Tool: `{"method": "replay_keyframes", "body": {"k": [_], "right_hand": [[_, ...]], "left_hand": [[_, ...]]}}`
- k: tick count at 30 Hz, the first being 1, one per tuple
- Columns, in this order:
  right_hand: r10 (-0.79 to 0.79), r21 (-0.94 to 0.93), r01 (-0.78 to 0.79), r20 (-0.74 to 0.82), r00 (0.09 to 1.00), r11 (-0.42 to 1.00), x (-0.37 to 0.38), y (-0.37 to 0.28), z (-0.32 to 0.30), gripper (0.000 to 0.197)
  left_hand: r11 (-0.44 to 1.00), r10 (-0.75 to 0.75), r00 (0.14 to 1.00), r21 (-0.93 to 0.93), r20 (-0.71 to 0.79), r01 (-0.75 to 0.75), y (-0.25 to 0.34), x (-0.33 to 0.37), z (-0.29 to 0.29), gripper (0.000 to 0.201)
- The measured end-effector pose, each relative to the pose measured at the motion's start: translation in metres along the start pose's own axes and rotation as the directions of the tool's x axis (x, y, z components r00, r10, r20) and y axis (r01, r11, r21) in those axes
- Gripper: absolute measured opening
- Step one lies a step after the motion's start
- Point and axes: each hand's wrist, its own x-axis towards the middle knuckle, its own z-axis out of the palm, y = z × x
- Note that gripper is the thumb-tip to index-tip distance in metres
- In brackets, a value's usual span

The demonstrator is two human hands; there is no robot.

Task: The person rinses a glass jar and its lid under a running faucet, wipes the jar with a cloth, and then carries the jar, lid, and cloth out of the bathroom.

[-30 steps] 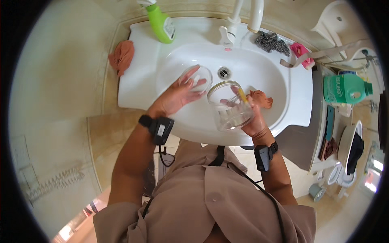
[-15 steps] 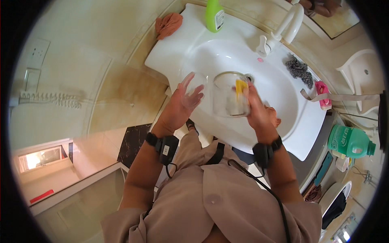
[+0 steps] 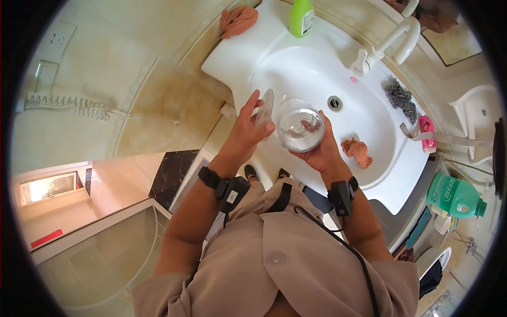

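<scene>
My left hand [image 3: 244, 129] holds a clear round lid [image 3: 269, 104] on edge between thumb and fingers. Just right of it, my right hand [image 3: 326, 150] grips a clear jar [image 3: 300, 129] from its right side and underneath. One round end of the jar faces up, and water drops or wet marks show on it. Lid and jar are close together over the near-left rim of the white sink [image 3: 369, 142]. Inside the basin, a wet orange-brown cloth [image 3: 357, 152] lies right of my right hand, nearer than the drain [image 3: 334, 103].
A white faucet [image 3: 388, 45] stands at the back right. Along the sink's edge are a green bottle [image 3: 302, 18], an orange-brown cloth [image 3: 238, 22], a grey scrubber [image 3: 400, 99] and a pink packet [image 3: 427, 133]. A large green jug [image 3: 457, 195] is at the right.
The jar has turned so a round end faces up, and the yellow patch on it no longer shows. The lid has tilted onto its edge in my left hand. The view has shifted slightly.
</scene>
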Motion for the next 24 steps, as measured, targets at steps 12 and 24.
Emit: {"method": "replay_keyframes", "body": {"k": [12, 24], "right_hand": [[-0.078, -0.225, 0.057, -0.089, 0.993, 0.973, -0.009, 0.012, 0.01, 0.069], [-0.2, -0.174, 0.178, -0.122, 0.972, 0.969, -0.051, 0.001, 0.015, 0.083]], "left_hand": [[0.991, -0.133, 0.988, -0.02, 0.075, 0.135, -0.001, 0.018, 0.004, 0.091], [0.935, -0.259, 0.923, -0.166, 0.285, 0.314, -0.005, 0.035, 0.028, 0.064]]}}
